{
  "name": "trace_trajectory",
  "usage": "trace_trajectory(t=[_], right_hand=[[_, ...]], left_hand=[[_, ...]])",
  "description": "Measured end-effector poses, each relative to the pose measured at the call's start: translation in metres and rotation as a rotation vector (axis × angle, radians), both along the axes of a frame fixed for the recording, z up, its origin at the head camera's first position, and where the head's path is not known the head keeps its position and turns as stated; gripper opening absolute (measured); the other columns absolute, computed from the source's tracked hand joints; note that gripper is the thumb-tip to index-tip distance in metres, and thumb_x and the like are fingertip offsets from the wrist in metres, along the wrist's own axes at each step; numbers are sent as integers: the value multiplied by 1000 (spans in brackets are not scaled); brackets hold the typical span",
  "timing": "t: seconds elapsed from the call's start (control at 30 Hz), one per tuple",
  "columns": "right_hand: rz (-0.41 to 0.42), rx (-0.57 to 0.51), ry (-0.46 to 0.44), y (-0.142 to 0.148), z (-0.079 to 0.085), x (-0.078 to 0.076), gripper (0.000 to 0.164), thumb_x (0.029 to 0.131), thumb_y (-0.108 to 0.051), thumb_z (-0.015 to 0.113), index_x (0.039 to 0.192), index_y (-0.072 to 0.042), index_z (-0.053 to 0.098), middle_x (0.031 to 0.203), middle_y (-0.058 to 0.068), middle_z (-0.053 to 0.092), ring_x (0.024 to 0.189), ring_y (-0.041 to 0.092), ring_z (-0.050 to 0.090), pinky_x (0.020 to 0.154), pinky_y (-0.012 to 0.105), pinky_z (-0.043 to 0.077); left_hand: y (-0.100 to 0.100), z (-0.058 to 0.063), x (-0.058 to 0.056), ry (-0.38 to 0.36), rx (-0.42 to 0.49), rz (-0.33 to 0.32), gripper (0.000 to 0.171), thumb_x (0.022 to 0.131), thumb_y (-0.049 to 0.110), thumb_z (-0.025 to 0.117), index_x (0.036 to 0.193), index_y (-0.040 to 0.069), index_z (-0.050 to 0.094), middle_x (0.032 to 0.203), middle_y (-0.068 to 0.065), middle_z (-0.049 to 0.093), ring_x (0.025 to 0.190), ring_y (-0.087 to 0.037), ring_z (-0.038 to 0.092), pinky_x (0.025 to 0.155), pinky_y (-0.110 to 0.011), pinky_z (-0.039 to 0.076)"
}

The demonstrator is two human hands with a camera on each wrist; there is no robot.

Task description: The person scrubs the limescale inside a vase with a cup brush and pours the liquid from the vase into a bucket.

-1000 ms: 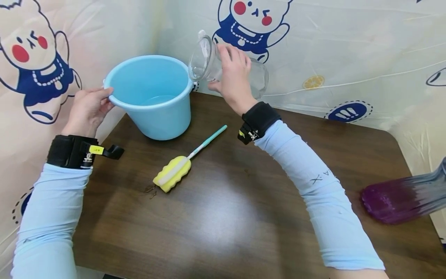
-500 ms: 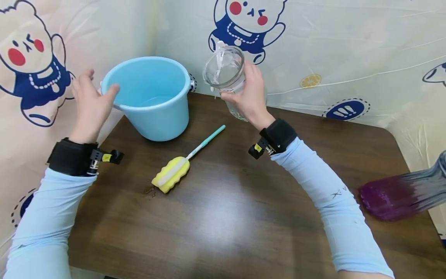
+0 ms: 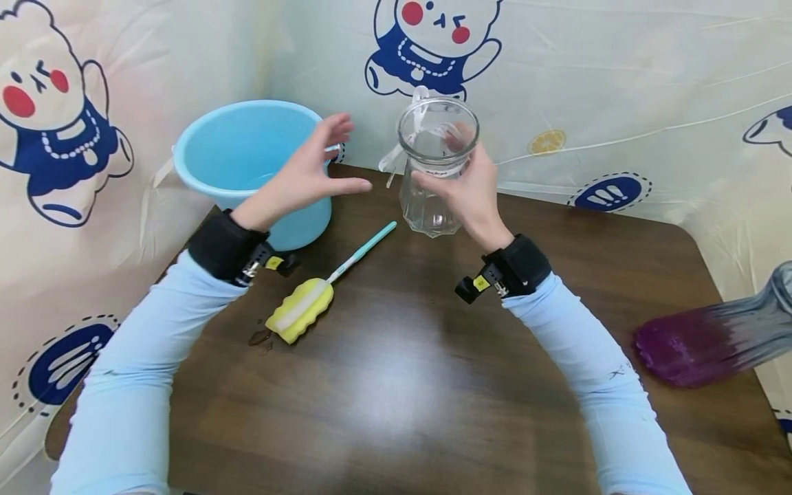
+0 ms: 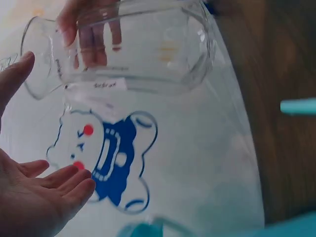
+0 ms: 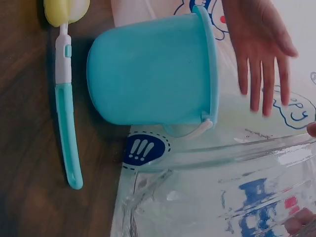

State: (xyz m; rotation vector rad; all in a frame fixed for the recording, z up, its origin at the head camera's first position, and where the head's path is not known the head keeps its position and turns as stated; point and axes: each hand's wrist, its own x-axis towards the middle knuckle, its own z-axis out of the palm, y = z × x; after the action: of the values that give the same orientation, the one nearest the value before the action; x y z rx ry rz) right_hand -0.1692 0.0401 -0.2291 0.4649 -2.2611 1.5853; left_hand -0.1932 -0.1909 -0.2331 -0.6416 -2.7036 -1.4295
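In the head view my right hand (image 3: 473, 199) grips a clear glass vase (image 3: 430, 203) just below its wide mouth, with thumb in front and fingers behind. The vase stands nearly upright close over the back of the table, a white ribbon (image 3: 392, 159) hanging at its neck. My left hand (image 3: 297, 175) is held out toward the vase, fingers spread and apart from it. In the left wrist view the left palm (image 4: 44, 197) faces the glass (image 4: 138, 64) with nothing in it. Behind that hand stands a light blue bucket (image 3: 185, 172).
A yellow sponge bottle brush (image 3: 300, 309) with a teal handle lies mid-table, in front of the bucket. At the right edge a purple-and-grey glass vase (image 3: 687, 344) lies on its side. Printed curtains (image 3: 594, 82) hang behind the brown table (image 3: 464, 399).
My right hand has turned the vase from lying sideways by the bucket to nearly upright, moving it right and lower. My left hand has let go of the bucket's rim and moved right.
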Motion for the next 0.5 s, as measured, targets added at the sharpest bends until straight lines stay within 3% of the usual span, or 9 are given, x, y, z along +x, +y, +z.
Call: trace_trajectory(t=[0.33, 0.5], right_hand=[[-38, -73, -32, 24, -12, 5, 66, 67, -3, 77, 123, 6, 44, 119, 20, 53, 111, 27, 50, 91, 24, 39], [-84, -97, -36, 37, -15, 3, 64, 66, -3, 76, 122, 6, 45, 118, 20, 52, 110, 26, 49, 92, 25, 39]], left_hand=[[73, -19, -32, -59, 31, -296, 88, 76, 16, 73, 142, 5, 15, 142, -13, 30, 129, -23, 32, 104, -33, 29], [98, -27, -40, -50, 21, -344, 85, 75, 18, 74, 141, 7, 20, 139, -11, 34, 127, -20, 34, 102, -32, 31]])
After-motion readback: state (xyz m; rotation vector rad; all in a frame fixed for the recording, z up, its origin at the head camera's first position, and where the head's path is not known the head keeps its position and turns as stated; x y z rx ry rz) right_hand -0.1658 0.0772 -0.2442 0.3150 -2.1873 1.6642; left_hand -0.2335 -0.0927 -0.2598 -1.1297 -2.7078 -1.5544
